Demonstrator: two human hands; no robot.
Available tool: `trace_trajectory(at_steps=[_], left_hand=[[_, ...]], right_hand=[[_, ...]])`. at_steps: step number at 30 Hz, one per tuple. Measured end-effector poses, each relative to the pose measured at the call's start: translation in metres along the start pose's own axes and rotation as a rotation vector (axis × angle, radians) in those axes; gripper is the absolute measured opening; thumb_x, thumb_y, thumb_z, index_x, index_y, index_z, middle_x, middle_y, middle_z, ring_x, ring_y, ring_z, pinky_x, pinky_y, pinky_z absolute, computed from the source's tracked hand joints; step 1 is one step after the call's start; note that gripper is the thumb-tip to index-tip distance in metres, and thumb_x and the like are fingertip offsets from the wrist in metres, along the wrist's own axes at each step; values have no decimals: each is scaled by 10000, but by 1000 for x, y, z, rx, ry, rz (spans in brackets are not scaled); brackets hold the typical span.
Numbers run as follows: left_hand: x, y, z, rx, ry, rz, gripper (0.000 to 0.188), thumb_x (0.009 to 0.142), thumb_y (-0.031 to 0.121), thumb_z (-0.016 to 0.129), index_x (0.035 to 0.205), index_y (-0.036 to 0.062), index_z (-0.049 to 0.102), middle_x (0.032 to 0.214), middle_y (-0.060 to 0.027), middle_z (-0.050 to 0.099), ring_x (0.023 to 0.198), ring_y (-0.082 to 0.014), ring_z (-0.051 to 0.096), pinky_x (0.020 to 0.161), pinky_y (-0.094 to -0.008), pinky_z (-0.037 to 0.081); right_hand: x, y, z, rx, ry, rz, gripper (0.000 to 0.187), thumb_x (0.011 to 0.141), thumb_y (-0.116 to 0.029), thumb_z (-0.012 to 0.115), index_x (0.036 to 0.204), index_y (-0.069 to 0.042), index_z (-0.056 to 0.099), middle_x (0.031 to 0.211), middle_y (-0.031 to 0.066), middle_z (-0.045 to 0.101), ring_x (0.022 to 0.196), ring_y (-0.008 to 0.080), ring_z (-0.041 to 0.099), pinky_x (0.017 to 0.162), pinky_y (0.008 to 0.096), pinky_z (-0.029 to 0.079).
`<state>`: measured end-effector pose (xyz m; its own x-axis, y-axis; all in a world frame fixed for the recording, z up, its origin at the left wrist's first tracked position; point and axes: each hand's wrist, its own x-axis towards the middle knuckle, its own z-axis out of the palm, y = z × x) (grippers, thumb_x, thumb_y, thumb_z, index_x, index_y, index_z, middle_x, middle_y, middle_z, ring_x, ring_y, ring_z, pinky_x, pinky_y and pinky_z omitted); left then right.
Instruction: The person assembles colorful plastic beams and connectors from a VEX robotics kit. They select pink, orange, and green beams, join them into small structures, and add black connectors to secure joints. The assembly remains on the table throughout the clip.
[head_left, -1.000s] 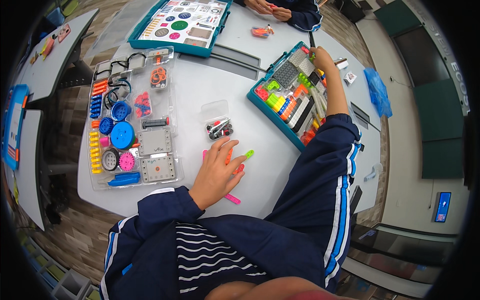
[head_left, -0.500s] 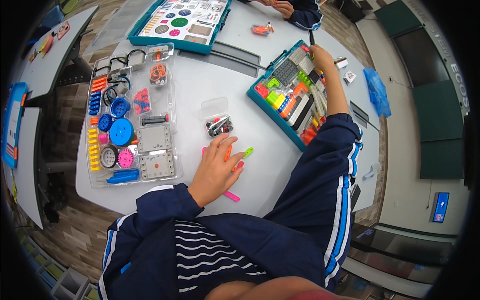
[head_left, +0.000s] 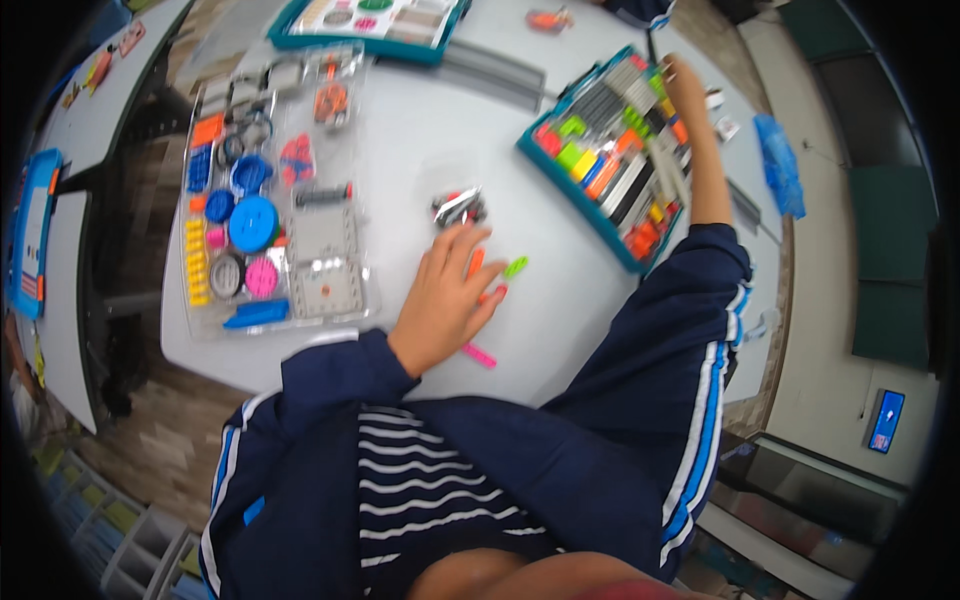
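My left hand (head_left: pixel 447 295) is open, its fingers spread over the table among small plastic building pieces. Close to its fingertips lie a green beam (head_left: pixel 515 267) and an orange piece (head_left: pixel 476 262); a pink beam (head_left: pixel 479 355) lies below the palm. Just beyond the fingers is a small clear box (head_left: pixel 460 206) of black, grey and red parts. My right arm stretches far forward, and my right hand (head_left: pixel 685 88) is at the far right corner of a teal-rimmed bin (head_left: pixel 580 218) of colourful building parts. Blur hides what its fingers do.
On the left, a clear compartment tray (head_left: pixel 350 318) carries blue wheels, yellow pieces, cables and grey blocks. A teal case with a printed parts sheet (head_left: pixel 410 25) sits at the back. A blue plastic bag (head_left: pixel 778 165) lies at the table's right edge. Another person's sleeve (head_left: pixel 640 10) shows at the far side.
The whole view has shifted, so the table appears higher and further right. My right hand has drawn slightly away from the bin's far corner. My left hand stays over the loose pieces.
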<state>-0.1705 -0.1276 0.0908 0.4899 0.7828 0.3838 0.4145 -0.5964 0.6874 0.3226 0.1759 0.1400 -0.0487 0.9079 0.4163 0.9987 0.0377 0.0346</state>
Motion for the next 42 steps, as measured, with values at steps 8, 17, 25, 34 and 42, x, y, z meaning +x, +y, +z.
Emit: trace_trajectory(at_steps=[8,17,25,34,42], left_hand=[[-3,-1,0,3,-1,-14,310,826,92,779,1130,73,726,1386,-130,574,1381,-388,443,1096,-486,432],[-3,-4,11,67,-47,24,273,829,117,797,1098,105,750,1358,-109,599,1382,-377,452,1075,-487,440],[-2,-7,12,94,-70,63,302,796,194,852,1056,110,723,1305,-97,607,1352,-371,468,1021,-495,450],[0,-10,14,97,-49,83,285,791,215,863,1017,114,722,1295,-70,612,1348,-352,469,1002,-487,443],[-2,-9,11,114,-59,36,343,724,253,922,993,127,750,1325,-42,636,1363,-350,478,1070,-476,435]], right_hand=[[-226,-178,-129,1014,-348,183,209,974,-142,719,1133,-8,741,970,49,727,780,122,707,729,258,575],[-299,-264,-104,895,-449,307,154,997,-72,673,1109,-15,764,974,26,673,754,74,567,673,223,455],[-307,-276,-93,957,-312,113,158,977,-64,678,1097,-64,781,903,14,633,683,82,495,600,238,382],[-307,-273,-102,847,-369,-55,267,934,-36,702,1180,-117,767,923,42,612,742,147,557,666,281,470],[-307,-264,-101,798,-381,-162,235,907,-86,735,1141,-113,736,923,66,606,847,227,620,744,353,514]])
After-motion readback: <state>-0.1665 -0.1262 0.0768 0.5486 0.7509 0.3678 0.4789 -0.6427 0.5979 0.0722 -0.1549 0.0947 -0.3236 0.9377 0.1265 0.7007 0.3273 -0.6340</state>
